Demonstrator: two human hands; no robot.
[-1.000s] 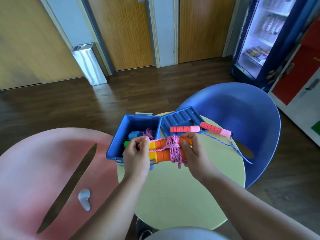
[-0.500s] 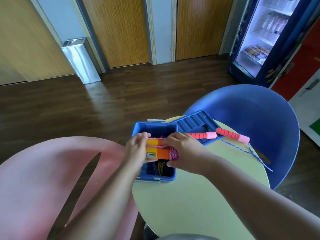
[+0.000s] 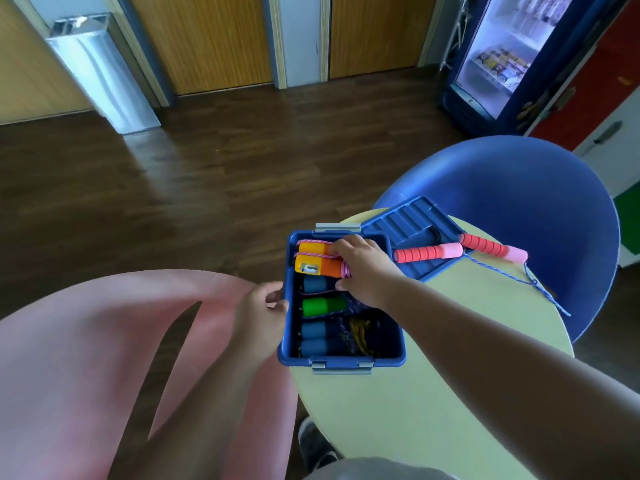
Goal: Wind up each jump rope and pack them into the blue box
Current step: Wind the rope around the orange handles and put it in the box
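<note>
The blue box [image 3: 343, 362] stands open at the left edge of the round yellow-green table [image 3: 433, 393]. My right hand [image 3: 363, 271] grips the wound orange-and-yellow jump rope [image 3: 313, 259] with its pink cord, at the box's far end. My left hand [image 3: 261, 308] holds the box's left wall, thumb on the rim. Inside lie other wound ropes with blue handles [image 3: 313, 336] and a green handle [image 3: 322, 305]. An unwound rope with red-and-pink handles [image 3: 429, 252] and a blue cord [image 3: 509, 277] lies on the lid and table.
The blue lid [image 3: 412, 226] lies upside down beside the box, at the table's far edge. A blue chair [image 3: 519, 188] stands behind the table and a pink chair [image 3: 104, 358] on the left. A metal bin [image 3: 100, 71] and a drinks fridge [image 3: 502, 53] stand by the far wall.
The orange rope bundle went from above the table into the far end of the box. My left hand let go of it and took hold of the box's left wall.
</note>
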